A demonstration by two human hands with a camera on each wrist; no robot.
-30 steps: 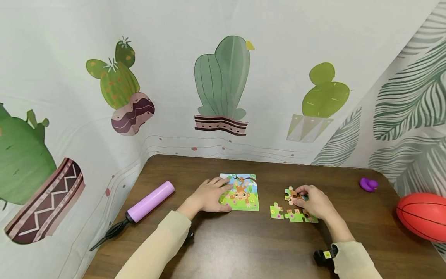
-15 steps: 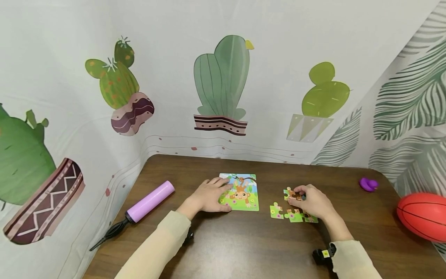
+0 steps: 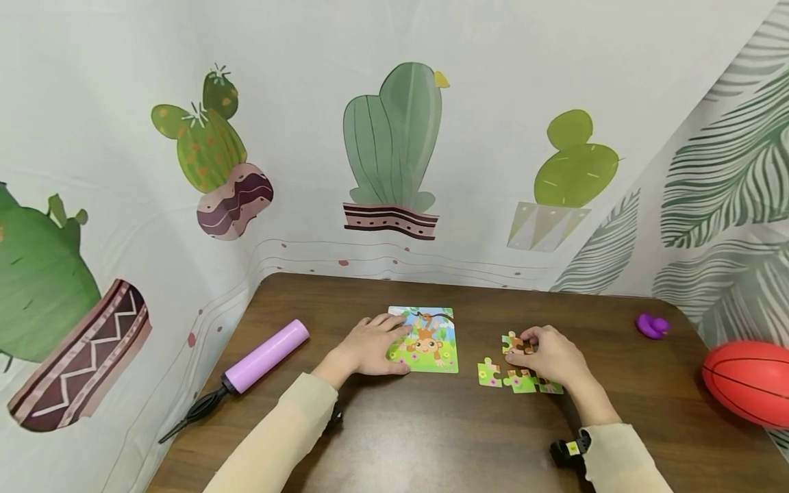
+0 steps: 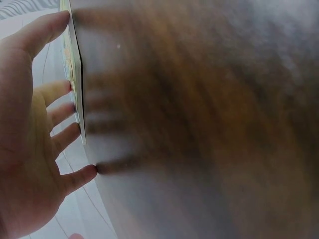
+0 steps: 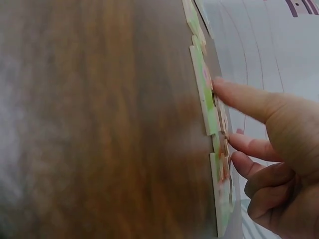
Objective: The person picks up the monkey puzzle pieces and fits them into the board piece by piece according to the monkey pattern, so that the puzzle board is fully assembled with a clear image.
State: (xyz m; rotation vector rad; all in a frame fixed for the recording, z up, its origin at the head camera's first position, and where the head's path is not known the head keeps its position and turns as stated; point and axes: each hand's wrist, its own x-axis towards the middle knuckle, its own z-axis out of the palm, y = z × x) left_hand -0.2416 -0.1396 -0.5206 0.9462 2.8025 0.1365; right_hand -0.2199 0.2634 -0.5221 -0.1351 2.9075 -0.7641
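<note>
Puzzle pieces (image 3: 522,382) lie on the counter (image 3: 431,438) under and just beside the fingers of the right hand (image 3: 559,357); its thumb and forefinger, a little apart, hold the upper piece (image 3: 509,341). The left hand (image 3: 374,347) rests its spread fingers on the monkey picture (image 3: 427,350). Left of these lies the pump (image 3: 266,357); farther, right of the right fingers, the purple duck (image 3: 651,326).

Picture board (image 3: 431,342) part-hidden, red ball (image 3: 747,383) cropped (right edge)

One each: board (image 3: 429,346), pump (image 3: 266,356), duck (image 3: 650,326) (and ball (image 3: 750,383))
</note>
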